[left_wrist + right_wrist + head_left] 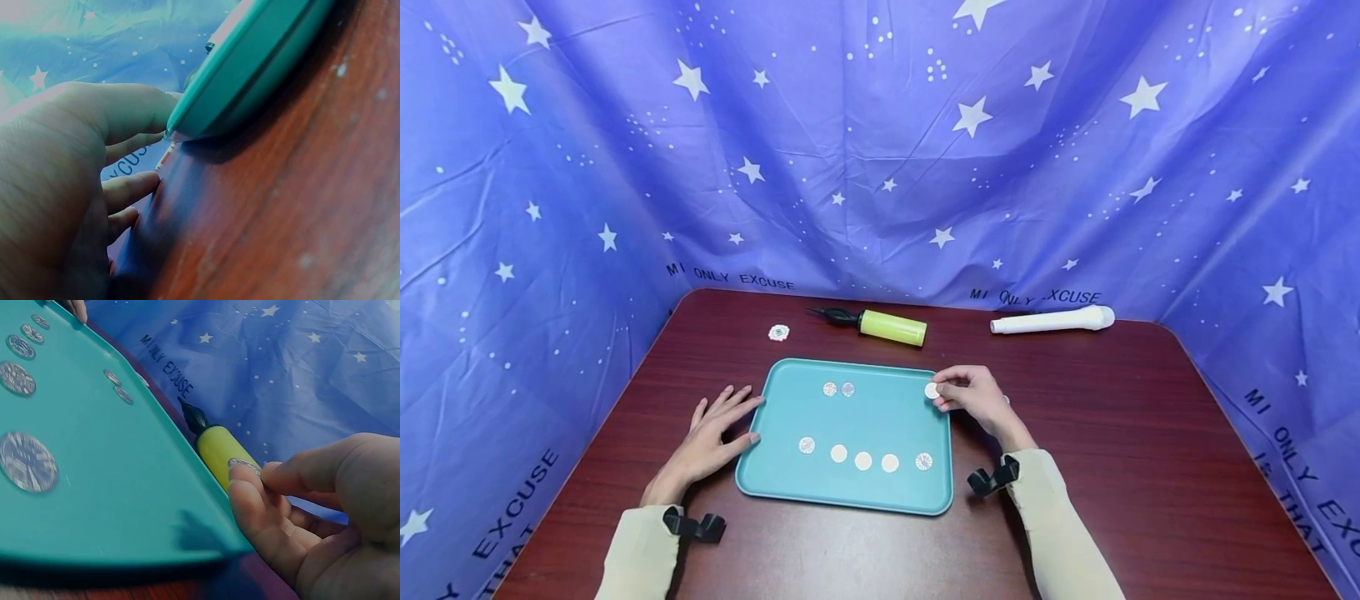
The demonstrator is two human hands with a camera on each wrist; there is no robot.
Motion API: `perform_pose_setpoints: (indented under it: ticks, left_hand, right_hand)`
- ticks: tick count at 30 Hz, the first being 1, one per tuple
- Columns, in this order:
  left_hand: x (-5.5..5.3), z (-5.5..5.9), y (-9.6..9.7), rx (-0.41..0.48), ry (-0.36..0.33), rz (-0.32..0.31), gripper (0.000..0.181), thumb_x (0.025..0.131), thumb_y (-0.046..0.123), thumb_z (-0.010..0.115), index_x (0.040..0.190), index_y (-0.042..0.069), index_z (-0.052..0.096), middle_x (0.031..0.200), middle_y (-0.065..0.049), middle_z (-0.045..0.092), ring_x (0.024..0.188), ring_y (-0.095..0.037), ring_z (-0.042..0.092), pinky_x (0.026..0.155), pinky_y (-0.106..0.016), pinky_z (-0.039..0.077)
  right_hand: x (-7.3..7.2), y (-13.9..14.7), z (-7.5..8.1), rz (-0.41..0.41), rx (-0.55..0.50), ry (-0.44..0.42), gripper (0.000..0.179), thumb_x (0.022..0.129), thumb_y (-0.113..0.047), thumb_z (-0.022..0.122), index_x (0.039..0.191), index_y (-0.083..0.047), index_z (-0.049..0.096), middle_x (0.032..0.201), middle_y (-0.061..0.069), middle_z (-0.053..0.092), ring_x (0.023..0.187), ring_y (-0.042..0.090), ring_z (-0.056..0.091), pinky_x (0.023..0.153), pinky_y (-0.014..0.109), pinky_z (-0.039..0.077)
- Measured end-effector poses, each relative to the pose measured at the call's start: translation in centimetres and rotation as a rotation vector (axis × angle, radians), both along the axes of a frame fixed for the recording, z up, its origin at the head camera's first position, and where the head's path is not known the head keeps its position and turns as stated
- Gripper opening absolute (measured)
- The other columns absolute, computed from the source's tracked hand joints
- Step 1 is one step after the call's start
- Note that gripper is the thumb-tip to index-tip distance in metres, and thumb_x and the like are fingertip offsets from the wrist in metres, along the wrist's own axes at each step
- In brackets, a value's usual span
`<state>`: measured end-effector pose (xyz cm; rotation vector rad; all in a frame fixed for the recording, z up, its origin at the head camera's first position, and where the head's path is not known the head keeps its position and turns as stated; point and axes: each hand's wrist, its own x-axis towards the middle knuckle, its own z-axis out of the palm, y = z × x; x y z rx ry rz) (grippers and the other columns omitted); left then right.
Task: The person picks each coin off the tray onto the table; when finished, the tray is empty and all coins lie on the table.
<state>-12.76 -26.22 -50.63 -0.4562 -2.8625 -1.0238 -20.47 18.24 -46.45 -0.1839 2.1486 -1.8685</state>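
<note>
A teal tray (pixel 880 417) lies on the table with several silvery, coin-like discs on it. Two of these, a pair of discs (pixel 847 389), lie close together near its far side, and a row of others, including a disc (pixel 862 461), runs along the near side. Between thumb and fingers my right hand (pixel 973 398) pinches one more coin-like disc (pixel 245 465), over the tray's far right corner. My left hand (pixel 707 442), fingers spread, touches the tray's left rim with thumb and forefinger.
Behind the tray lie a yellow-green hand pump (pixel 891 327) with a black end and a white microphone-shaped stick (pixel 1052 320). A white chip-like piece (pixel 778 332) sits at the far left. Starry blue cloth (pixel 880 167) hangs around the table (pixel 1120 467).
</note>
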Motion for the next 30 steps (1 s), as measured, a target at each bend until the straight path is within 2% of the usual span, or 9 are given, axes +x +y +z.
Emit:
perform_pose_setpoints:
  ticks: [9,19,30]
  left_hand:
    - [0.1,0.2,0.1,-0.002,-0.006,0.003,0.058,0.090,0.030,0.071,0.144,0.017,0.055,0.156,-0.023,0.042,0.149,-0.051,0.023,0.114,-0.075,0.003]
    - [0.1,0.2,0.1,-0.009,-0.007,0.006,0.059,0.090,0.031,0.071,0.144,0.016,0.055,0.156,-0.023,0.042,0.150,-0.051,0.022,0.114,-0.075,0.002]
    - [0.1,0.2,0.1,-0.011,-0.009,0.007,0.059,0.089,0.031,0.071,0.144,0.017,0.055,0.157,-0.023,0.042,0.150,-0.051,0.023,0.114,-0.075,0.003]
  right_hand:
    - [0.3,2.6,0.2,-0.021,-0.035,0.015,0.032,0.094,0.008,0.056,0.120,0.026,0.053,0.082,0.005,0.071,0.067,0.005,0.070,0.066,0.023,0.061]
    - [0.7,5.6,0.4,-0.083,-0.033,0.023,0.034,0.094,0.009,0.055,0.122,0.029,0.050,0.079,-0.005,0.071,0.066,0.004,0.070,0.066,0.023,0.061]
    - [1.3,8.7,0.5,-0.124,-0.052,0.023,0.036,0.094,0.008,0.057,0.121,0.030,0.047,0.081,-0.006,0.072,0.068,0.004,0.071,0.065,0.022,0.061]
